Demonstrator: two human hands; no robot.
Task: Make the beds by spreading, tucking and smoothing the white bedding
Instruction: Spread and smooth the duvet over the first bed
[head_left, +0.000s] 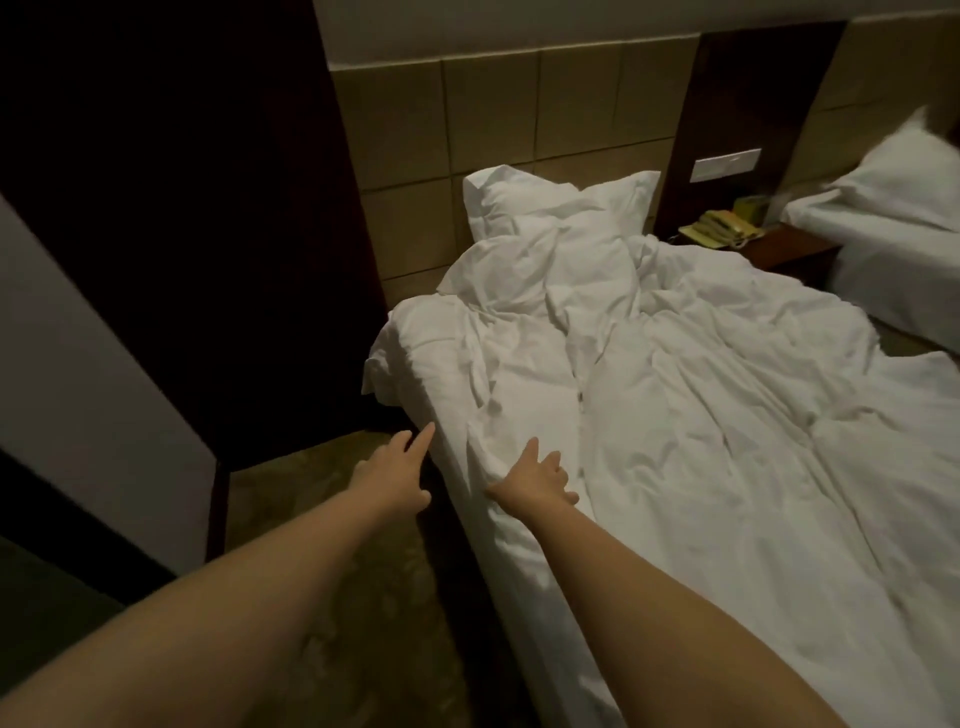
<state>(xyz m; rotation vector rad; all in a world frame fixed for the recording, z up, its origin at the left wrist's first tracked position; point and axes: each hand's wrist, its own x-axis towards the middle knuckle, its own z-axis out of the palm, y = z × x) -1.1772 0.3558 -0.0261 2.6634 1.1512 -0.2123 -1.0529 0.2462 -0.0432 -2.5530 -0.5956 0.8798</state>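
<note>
Right hand (535, 483) spread flat on rumpled white bedding (675, 415), well short of the pillow (561, 208), likely pinning it; left hand (395, 478) open, fingers straight at the bedding's side edge, probably lining up a tuck.

Dim room; beige wall panels (493, 119) behind, dark wood panel (182, 208) left, nightstand (784, 252) with telephone (722, 228), patterned carpet (337, 519).

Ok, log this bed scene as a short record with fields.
duvet: white, crumpled, not yet smoothed
pillow: at the head end, lower edge under the duvet
left hand: open, forefinger at the duvet's side edge
right hand: flat on the duvet, fingers spread
phone: on the nightstand
second bed: to the right, white bedding
</note>
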